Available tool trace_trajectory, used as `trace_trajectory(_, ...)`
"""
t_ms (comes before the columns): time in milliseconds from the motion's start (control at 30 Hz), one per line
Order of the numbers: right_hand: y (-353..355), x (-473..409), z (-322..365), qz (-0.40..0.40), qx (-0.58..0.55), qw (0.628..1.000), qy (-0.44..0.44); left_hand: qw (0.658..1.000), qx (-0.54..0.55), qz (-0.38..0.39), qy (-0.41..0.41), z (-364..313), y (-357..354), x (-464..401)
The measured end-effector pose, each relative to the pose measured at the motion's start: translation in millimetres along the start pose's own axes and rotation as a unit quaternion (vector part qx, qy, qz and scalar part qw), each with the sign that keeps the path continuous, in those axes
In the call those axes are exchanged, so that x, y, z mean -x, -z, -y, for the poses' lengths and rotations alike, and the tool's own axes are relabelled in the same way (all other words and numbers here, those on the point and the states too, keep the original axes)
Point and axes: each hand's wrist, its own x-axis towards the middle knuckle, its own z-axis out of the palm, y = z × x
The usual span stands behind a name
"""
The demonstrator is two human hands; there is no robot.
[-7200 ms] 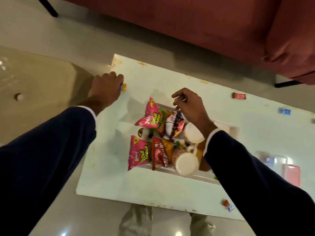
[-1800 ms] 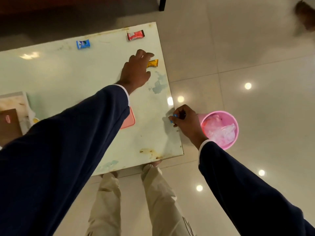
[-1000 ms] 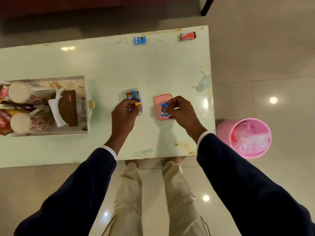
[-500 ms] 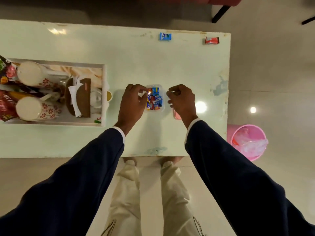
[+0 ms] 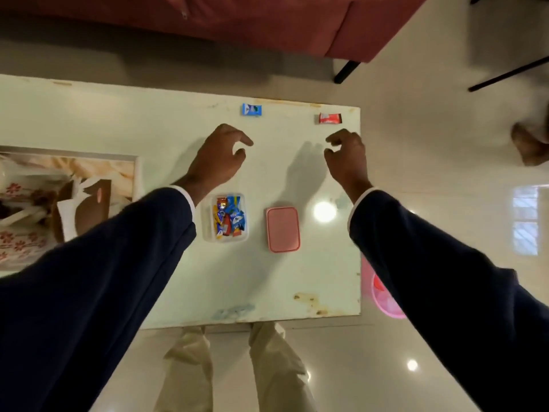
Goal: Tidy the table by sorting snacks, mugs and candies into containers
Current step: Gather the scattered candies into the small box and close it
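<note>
A blue candy point(image 5: 252, 110) and a red candy point(image 5: 330, 118) lie near the far edge of the pale table point(image 5: 166, 120). My left hand point(image 5: 218, 157) hovers just short of the blue candy, fingers curled apart and empty. My right hand point(image 5: 346, 154) hovers just below the red candy, also empty with thumb and fingers apart. Nearer to me stands a small clear box point(image 5: 225, 217) holding several wrapped candies. Its pink lid point(image 5: 282, 229) lies flat to the right of it.
A white tray point(image 5: 135, 173) at the left holds floral mugs point(image 5: 17, 239) and a brown tissue holder point(image 5: 89, 211). A pink bin point(image 5: 383, 298) stands on the floor off the table's right edge. A red sofa point(image 5: 267, 22) lies beyond the table.
Both hands have left the clear candy box and moved away from me toward the far edge, the left toward the blue candy, the right toward the red one. The pink lid is uncovered.
</note>
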Motion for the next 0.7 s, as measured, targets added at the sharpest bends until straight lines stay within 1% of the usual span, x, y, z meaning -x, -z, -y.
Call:
trace_trajectory(67, 4, -23, -5, 0.003, 0.029, 0.999, 0.015, 1.000, -0.020, 0.010, 0.001, -7, -5, -17)
trace_trajectory(167, 5, -50, -8, 0.013, 0.081, 0.995, 0.062, 0.999, -0.045, 0.008, 0.001, -10, -9, -35)
trace_trajectory(200, 4, -59, -8, 0.025, 0.101, 0.992, 0.075, 0.998, -0.056, 0.006, -0.002, -11, -10, -42)
trace_trajectory(267, -1, -71, -12, 0.075, 0.143, 0.983, 0.082, 0.996, -0.087, -0.003, -0.002, -12, -12, -54)
trace_trajectory(333, -6, -75, -16, 0.103, 0.171, 0.976, 0.082, 0.990, -0.139, -0.021, 0.009, -14, -13, -66)
trace_trajectory(400, -13, -69, -23, 0.077, 0.186, 0.974, 0.102, 0.976, -0.217, -0.019, 0.010, -16, -15, -76)
trace_trajectory(500, -27, -46, -32, 0.065, 0.151, 0.978, 0.125, 0.944, -0.329, 0.018, -0.001, -15, -22, -86)
trace_trajectory(567, -34, -29, -39, 0.074, 0.094, 0.988, 0.102, 0.930, -0.366, 0.013, -0.016, -16, -27, -87)
trace_trajectory(633, -39, -15, -43, 0.087, 0.031, 0.994, 0.054, 0.929, -0.369, 0.000, -0.037, -18, -31, -86)
trace_trajectory(700, -42, -2, -45, 0.114, -0.020, 0.993, 0.014, 0.944, -0.328, 0.007, -0.038, -17, -33, -83)
